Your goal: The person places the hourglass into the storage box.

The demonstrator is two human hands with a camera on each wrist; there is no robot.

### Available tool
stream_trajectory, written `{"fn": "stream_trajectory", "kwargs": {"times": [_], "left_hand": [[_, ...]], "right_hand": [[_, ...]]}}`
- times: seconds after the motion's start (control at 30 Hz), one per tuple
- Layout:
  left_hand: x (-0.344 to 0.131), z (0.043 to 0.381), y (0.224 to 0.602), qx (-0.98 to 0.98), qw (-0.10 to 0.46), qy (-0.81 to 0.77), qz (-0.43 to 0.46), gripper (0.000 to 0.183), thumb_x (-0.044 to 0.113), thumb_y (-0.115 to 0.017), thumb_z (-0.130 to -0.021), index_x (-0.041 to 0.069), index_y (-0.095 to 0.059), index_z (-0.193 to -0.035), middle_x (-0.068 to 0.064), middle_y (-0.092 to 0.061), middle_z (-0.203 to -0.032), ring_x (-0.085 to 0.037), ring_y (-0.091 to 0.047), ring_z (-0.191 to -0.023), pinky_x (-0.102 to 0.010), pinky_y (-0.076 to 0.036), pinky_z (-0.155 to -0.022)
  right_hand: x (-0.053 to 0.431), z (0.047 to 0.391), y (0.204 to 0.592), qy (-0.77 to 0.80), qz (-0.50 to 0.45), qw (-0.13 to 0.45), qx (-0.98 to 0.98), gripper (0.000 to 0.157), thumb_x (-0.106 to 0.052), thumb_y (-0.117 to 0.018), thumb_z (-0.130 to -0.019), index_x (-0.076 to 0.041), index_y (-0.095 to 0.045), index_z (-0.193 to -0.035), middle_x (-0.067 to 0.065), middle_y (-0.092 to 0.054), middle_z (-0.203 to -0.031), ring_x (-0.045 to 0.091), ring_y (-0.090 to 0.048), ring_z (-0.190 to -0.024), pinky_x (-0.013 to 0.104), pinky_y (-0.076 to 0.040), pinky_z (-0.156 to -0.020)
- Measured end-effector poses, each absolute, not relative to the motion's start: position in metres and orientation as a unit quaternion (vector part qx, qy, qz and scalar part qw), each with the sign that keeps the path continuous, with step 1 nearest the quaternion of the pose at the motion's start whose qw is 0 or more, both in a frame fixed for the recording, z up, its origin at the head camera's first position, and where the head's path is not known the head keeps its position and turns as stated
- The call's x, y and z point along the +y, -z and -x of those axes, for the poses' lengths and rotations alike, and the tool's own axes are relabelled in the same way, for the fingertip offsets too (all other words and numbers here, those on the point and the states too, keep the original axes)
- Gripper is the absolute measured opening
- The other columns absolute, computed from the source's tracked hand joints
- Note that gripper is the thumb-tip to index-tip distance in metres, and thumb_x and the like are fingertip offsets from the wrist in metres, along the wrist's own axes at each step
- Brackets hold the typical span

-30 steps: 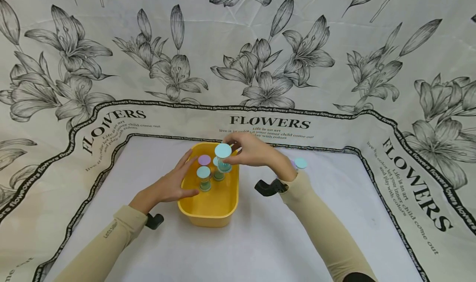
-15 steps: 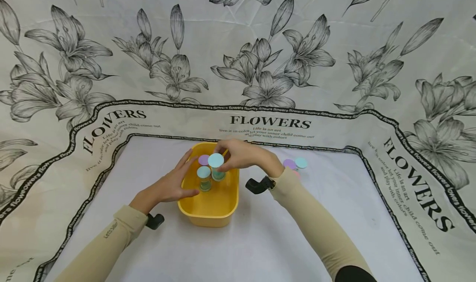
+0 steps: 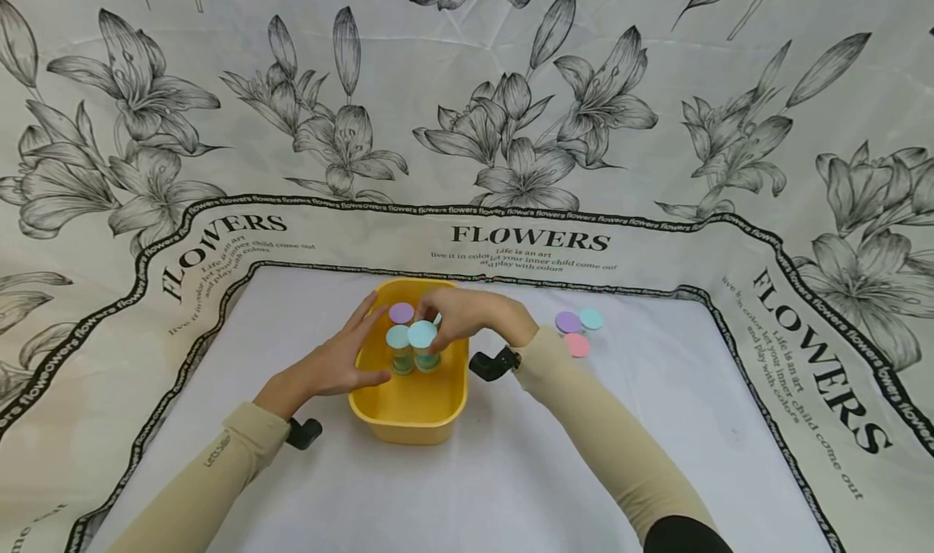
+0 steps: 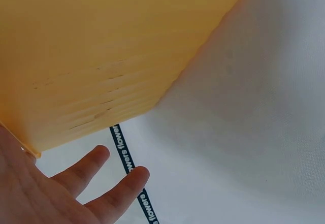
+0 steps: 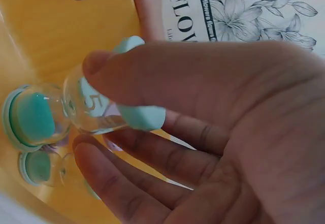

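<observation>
In the head view, my right hand (image 3: 463, 318) pinches a mint-capped sand timer (image 3: 422, 336) over the inside of the yellow tub (image 3: 416, 433). The right wrist view shows a 5 on this sand timer (image 5: 91, 99) and green sand in its far bulb. Right beside it in the tub stands another mint-capped sand timer (image 3: 398, 339). A purple-capped sand timer (image 3: 401, 314) is just behind. My left hand (image 3: 339, 358) rests at the tub's left rim, its fingers spread and straight. In the left wrist view, two of its fingers (image 4: 119, 193) extend past the tub wall (image 4: 117, 46).
On the white cloth right of the tub stand a purple-capped timer (image 3: 568, 322), a mint-capped timer (image 3: 592, 319) and a pink-capped timer (image 3: 577, 345). A flower-printed cloth (image 3: 525, 172) rises behind the work area.
My right hand has moved left and down with the sand timer, bringing it into the tub beside the other mint one. The left hand has stayed put.
</observation>
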State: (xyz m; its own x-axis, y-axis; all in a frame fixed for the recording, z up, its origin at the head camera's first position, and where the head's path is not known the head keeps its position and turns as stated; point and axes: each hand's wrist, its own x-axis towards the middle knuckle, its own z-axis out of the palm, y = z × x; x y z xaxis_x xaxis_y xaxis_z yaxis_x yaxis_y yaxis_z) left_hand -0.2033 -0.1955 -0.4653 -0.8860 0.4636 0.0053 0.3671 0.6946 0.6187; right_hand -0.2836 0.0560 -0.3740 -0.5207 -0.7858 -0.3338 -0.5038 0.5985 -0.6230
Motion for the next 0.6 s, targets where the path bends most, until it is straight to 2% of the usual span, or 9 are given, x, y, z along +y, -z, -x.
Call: {"fn": "stream_trajectory", "kwargs": {"times": [0.2, 0.6], "left_hand": [[-0.195, 0.203, 0.466, 0.917, 0.077, -0.321, -0.225, 0.11, 0.062, -0.071, -0.087, 0.012, -0.013, -0.166, -0.007, 0.011, -0.174, -0.047, -0.027, -0.153, -0.07, -0.038, -0.112], [-0.195, 0.202, 0.465, 0.915, 0.076, -0.327, -0.225, 0.111, 0.061, -0.071, -0.086, 0.012, -0.013, -0.166, -0.007, 0.011, -0.174, -0.046, -0.023, -0.155, -0.071, -0.035, -0.114]], "right_hand": [[0.051, 0.284, 0.381, 0.212, 0.378, 0.313, 0.845, 0.036, -0.01, -0.086, -0.082, -0.008, -0.069, -0.114, 0.005, -0.071, -0.118, 0.018, -0.063, -0.111, 0.033, -0.054, -0.102], [0.045, 0.283, 0.396, 0.179, 0.335, 0.314, 0.87, 0.034, -0.004, -0.086, -0.081, -0.013, -0.068, -0.109, 0.003, -0.069, -0.115, 0.017, -0.06, -0.106, 0.032, -0.054, -0.099]]}}
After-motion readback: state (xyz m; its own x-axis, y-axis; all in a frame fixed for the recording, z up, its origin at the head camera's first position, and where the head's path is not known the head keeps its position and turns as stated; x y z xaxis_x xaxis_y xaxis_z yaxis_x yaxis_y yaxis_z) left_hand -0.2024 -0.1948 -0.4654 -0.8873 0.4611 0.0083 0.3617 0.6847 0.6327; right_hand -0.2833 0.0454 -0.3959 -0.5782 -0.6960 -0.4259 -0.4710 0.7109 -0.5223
